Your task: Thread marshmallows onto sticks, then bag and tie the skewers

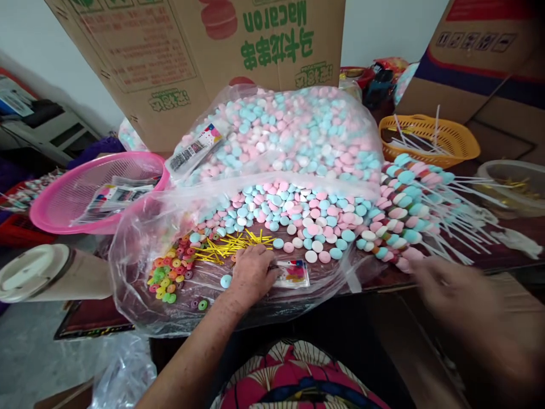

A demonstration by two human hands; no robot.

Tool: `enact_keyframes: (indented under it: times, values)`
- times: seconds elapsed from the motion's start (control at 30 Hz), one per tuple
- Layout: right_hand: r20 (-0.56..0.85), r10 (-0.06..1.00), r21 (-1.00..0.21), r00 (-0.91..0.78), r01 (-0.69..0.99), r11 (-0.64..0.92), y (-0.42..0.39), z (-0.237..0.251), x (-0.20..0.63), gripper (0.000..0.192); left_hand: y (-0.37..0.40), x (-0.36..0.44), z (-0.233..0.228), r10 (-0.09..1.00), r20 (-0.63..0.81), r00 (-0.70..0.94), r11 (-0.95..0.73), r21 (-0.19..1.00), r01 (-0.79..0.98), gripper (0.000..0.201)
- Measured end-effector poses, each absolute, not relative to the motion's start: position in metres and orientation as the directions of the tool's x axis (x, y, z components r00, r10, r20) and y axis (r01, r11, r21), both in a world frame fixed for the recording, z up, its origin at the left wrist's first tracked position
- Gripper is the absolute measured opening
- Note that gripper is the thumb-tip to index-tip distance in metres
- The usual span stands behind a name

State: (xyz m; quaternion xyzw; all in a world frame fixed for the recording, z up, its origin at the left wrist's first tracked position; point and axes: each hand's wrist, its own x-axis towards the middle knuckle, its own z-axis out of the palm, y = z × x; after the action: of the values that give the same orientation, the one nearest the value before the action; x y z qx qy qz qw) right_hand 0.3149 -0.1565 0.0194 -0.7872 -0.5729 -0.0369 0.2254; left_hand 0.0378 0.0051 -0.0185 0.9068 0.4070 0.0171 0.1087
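Note:
My left hand (254, 271) rests at the front of the plastic-covered table, fingers curled together at the left end of a small printed plastic bag (294, 274). The fingertips are partly hidden. Just beyond it lie gold twist ties (230, 245). Fruit-coloured candy rings (172, 270) are piled to the left. Pink, blue and white round candies (313, 218) spread behind. My right hand (455, 301), smeared by motion, is at the near edge of a stack of candy skewers (400, 213) on white sticks; its grip is unclear.
A large clear bag of candies (289, 130) stands behind, against a cardboard box (204, 62). Left are a pink basket (55, 196) holding printed bags and a lidded cup (55, 275). A yellow basket (460, 145) with sticks and a clear tub (515, 170) stand right.

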Motion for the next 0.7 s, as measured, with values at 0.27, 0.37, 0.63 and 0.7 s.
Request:
enact_keyframes:
  times: [0.27, 0.37, 0.63, 0.7]
  values:
    - [0.395, 0.908, -0.406, -0.138, 0.861, 0.307, -0.064, -0.014, 0.194, 0.021, 0.005, 0.020, -0.010, 0.614, 0.292, 0.733, -0.771, 0.422, 0.478, 0.019]
    - [0.427, 0.900, -0.507, -0.093, 0.799, 0.323, -0.060, -0.015, 0.194, 0.025, 0.003, 0.021, -0.004, 0.623, 0.325, 0.712, -0.759, 0.471, 0.449, 0.020]
    - [0.109, 0.994, -0.880, 0.028, 0.468, 0.083, -0.074, 0.004, 0.222, 0.020, 0.008, 0.038, 0.009, 0.657, 0.058, 0.751, -0.517, 0.761, 0.393, 0.017]
    - [0.052, 0.998, -0.917, -0.019, 0.395, 0.055, -0.075, 0.010, 0.224, 0.018, 0.012, 0.040, 0.017, 0.633, 0.044, 0.773, -0.510, 0.775, 0.374, 0.017]
